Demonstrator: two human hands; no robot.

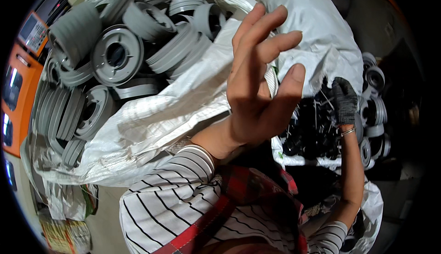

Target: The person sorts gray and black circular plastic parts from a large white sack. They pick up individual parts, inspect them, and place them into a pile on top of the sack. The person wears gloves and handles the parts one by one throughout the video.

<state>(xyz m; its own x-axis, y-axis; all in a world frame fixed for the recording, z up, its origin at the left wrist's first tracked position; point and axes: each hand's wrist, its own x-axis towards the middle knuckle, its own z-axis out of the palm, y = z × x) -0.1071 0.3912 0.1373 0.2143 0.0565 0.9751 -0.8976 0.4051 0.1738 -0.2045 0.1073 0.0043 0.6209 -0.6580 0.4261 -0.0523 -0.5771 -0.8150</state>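
Raised nearest my camera, the left hand (257, 98) holds nothing, fingers loosely spread, seemingly kept clear of the work. To its right, the gloved right hand (345, 101) sits at black parts (317, 127) heaped within a white-edged container (277, 150), its grip hidden from me; left, an open-mouthed sack (151, 125) probably corrals grey spools (103, 56).

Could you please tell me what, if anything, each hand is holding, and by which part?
The left hand is open, holding nothing. The gloved right hand is beside the black parts; whether it grips anything cannot be told.
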